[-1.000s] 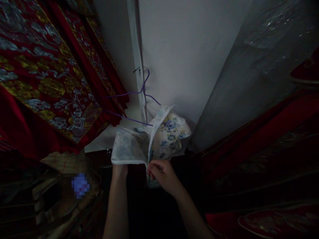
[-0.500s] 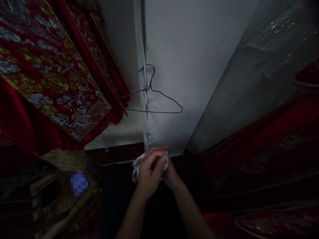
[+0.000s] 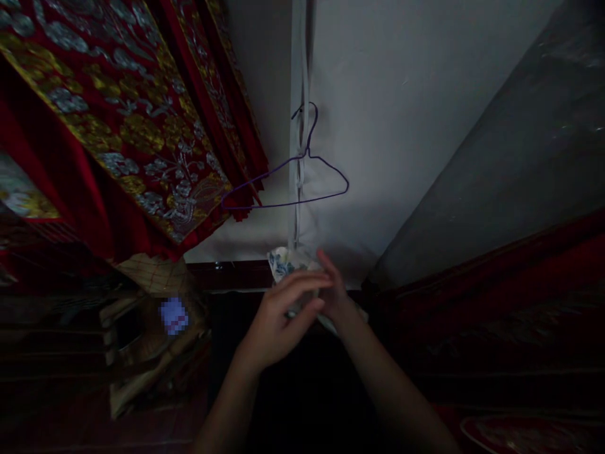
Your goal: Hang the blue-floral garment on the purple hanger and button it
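A white cloth with a blue and green floral print (image 3: 282, 261) spreads out behind and beneath my two hands, low in the middle of the head view. My left hand (image 3: 286, 312) arches over it from the left, its fingers stretched out and its thumb apart from them. Opposite it, my right hand (image 3: 336, 293) has one digit pointing up, and its other fingers are partly hidden behind the left fingertips. Some of the cloth shows in the gap under my left fingers, and a pale edge sticks out below my right wrist. Its middle is covered by the hands.
A purple wire hanger (image 3: 283, 205) hangs on a white strap (image 3: 299, 63) against the pale wall (image 3: 401, 94). Embroidered red fabric (image 3: 142, 126) hangs at the left, above a wooden chair (image 3: 155, 372). Dark red textiles (image 3: 534, 271) and a translucent sheet (image 3: 510, 139) are at the right.
The floral cloth has gone from bunched between my hands to spread out wider. My hands have loosened and moved slightly apart. The view has shifted, so the hanger appears turned and higher.
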The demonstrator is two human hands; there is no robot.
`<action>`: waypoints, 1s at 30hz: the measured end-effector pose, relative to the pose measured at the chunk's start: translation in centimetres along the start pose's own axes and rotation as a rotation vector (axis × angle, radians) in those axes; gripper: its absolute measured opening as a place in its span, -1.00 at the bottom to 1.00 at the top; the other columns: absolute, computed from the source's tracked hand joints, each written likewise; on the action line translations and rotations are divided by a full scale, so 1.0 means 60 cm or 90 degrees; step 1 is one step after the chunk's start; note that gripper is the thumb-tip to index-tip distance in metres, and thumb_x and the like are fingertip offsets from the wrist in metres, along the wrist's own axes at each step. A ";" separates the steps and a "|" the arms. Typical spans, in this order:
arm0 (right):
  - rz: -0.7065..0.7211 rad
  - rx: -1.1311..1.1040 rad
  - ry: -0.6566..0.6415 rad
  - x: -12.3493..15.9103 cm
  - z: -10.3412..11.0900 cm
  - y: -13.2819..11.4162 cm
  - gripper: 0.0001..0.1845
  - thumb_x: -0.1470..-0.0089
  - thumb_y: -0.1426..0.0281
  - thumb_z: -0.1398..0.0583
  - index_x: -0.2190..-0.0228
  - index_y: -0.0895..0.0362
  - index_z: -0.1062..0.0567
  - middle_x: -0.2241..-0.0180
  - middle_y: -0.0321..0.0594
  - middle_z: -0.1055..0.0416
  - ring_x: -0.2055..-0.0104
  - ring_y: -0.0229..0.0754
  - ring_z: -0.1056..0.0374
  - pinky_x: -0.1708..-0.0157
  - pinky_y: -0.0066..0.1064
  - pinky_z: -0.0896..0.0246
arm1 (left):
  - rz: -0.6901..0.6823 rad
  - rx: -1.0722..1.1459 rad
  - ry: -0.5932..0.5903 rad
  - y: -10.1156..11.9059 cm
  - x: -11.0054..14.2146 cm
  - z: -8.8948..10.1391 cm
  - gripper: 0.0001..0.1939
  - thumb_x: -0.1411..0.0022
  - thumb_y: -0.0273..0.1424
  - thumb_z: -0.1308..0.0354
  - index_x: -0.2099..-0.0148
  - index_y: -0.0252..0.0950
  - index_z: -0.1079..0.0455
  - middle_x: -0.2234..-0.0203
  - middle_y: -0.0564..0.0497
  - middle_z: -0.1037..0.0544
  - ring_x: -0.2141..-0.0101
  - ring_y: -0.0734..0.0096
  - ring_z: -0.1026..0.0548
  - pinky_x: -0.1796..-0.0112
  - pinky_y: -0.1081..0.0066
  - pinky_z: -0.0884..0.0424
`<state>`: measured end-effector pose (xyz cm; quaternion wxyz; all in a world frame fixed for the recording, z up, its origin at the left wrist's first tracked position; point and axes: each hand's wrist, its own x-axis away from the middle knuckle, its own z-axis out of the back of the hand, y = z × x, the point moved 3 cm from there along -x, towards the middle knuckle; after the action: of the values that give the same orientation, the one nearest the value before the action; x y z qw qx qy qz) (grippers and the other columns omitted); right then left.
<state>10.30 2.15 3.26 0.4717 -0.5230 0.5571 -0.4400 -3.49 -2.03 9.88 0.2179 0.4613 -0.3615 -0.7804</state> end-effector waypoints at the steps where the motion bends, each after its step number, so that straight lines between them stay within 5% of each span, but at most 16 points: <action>1: -0.057 -0.064 -0.033 -0.009 -0.010 0.002 -0.46 -0.03 -0.13 -0.20 0.53 0.11 -0.51 0.63 -0.21 -0.40 0.51 -0.13 -0.40 0.44 -0.31 -0.33 | 0.006 -0.012 0.053 -0.013 -0.004 0.021 -0.69 -0.40 -0.38 -0.11 -0.14 -0.16 -0.48 -0.05 -0.11 -0.57 -0.09 0.16 -0.51 -0.12 0.17 -0.41; 4: -0.224 -0.196 -0.134 -0.015 -0.032 0.006 -0.58 0.25 0.06 -0.43 0.45 0.14 -0.59 0.50 -0.20 -0.53 0.44 -0.14 -0.47 0.31 -0.31 -0.40 | 0.048 0.036 0.110 -0.066 -0.012 0.059 -0.57 -0.46 -0.18 -0.01 -0.25 -0.20 -0.39 -0.15 -0.18 -0.50 -0.18 0.11 -0.43 -0.20 0.11 -0.32; 7: -0.269 -0.140 -0.234 0.001 -0.034 -0.003 -0.63 0.34 0.21 -0.50 0.47 0.16 -0.60 0.49 -0.24 -0.55 0.44 -0.21 -0.46 0.32 -0.39 -0.39 | 0.122 0.168 -0.021 -0.128 -0.005 0.044 -0.33 -0.45 0.05 0.26 -0.28 -0.24 -0.37 -0.07 -0.22 -0.56 -0.10 0.09 -0.51 -0.11 0.11 -0.41; 10: -0.298 -0.053 -0.424 0.022 -0.031 -0.018 -0.68 0.27 0.20 -0.47 0.52 0.17 -0.59 0.54 -0.29 -0.51 0.50 -0.27 -0.42 0.41 -0.46 -0.34 | 0.197 0.204 -0.183 -0.175 0.027 0.009 -0.21 -0.40 0.15 0.34 0.03 -0.27 -0.58 0.30 -0.15 -0.66 0.22 0.15 -0.63 0.14 0.22 -0.55; 14: -0.296 0.147 -0.680 0.037 -0.012 -0.039 -0.69 0.14 0.19 -0.41 0.57 0.19 -0.56 0.64 -0.36 -0.41 0.65 -0.32 -0.27 0.62 -0.51 -0.16 | 0.199 0.000 -0.284 -0.207 0.082 -0.002 -0.39 -0.39 0.09 0.10 0.27 -0.24 -0.60 0.44 -0.06 -0.64 0.35 0.19 -0.60 0.20 0.29 -0.51; 16: -0.227 0.317 -0.719 0.027 0.005 -0.050 -0.80 0.07 0.33 -0.36 0.58 0.19 -0.55 0.65 -0.39 -0.37 0.64 -0.33 -0.24 0.61 -0.52 -0.12 | 0.225 -0.168 -0.374 -0.218 0.104 0.008 -0.47 -0.33 0.07 -0.03 0.32 -0.24 -0.57 0.44 -0.04 -0.64 0.33 0.16 -0.60 0.07 0.20 -0.45; 18: -0.096 0.487 -0.599 -0.002 0.027 -0.065 -0.90 0.02 0.51 -0.23 0.50 0.18 -0.58 0.55 -0.34 -0.44 0.52 -0.30 -0.32 0.48 -0.52 -0.18 | 0.278 -0.303 -0.456 -0.226 0.117 0.029 -0.53 -0.26 0.05 -0.12 0.31 -0.25 -0.55 0.43 -0.04 -0.63 0.32 0.13 -0.60 0.01 0.14 -0.40; 20: 0.048 0.552 -0.376 -0.046 0.053 -0.083 -0.66 0.06 0.59 -0.13 0.27 0.13 -0.61 0.39 -0.28 -0.52 0.36 -0.23 -0.40 0.33 -0.48 -0.25 | 0.314 -0.387 -0.462 -0.227 0.116 0.056 -0.60 -0.25 -0.01 -0.15 0.20 -0.24 -0.56 0.34 -0.06 -0.64 0.24 0.10 -0.59 0.00 0.16 -0.38; 24: 0.121 0.356 -0.015 -0.157 0.106 -0.094 -0.27 0.05 0.43 -0.13 -0.22 0.07 -0.31 0.32 -0.26 -0.52 0.38 -0.16 -0.41 0.35 -0.40 -0.30 | 0.358 -0.520 -0.360 -0.217 0.083 0.110 -0.70 -0.27 -0.18 -0.16 0.08 -0.22 -0.56 0.15 -0.14 -0.64 0.04 0.02 -0.54 -0.08 0.12 -0.31; 27: 0.084 0.236 0.105 -0.241 0.126 -0.078 -0.28 -0.01 0.27 -0.10 -0.23 0.08 -0.27 0.22 -0.21 -0.55 0.27 -0.12 -0.46 0.25 -0.35 -0.36 | 0.389 -0.552 -0.296 -0.210 0.055 0.137 -0.71 -0.28 -0.27 -0.14 0.03 -0.22 -0.57 0.09 -0.17 -0.63 -0.01 0.01 -0.52 -0.11 0.10 -0.30; 30: 0.096 0.303 0.119 -0.288 0.133 -0.060 -0.45 0.01 0.23 -0.09 -0.01 0.09 -0.50 0.21 -0.17 -0.58 0.17 -0.07 -0.47 0.16 -0.30 -0.36 | 0.347 -0.518 -0.241 -0.202 0.033 0.154 -0.67 -0.30 -0.32 -0.11 -0.05 -0.18 -0.55 0.04 -0.14 -0.62 -0.08 0.05 -0.49 -0.15 0.13 -0.29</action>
<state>18.92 19.16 6.59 0.5596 -0.3112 0.5164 -0.5686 -12.63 7.81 2.38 0.5054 0.0795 -0.1688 -0.8425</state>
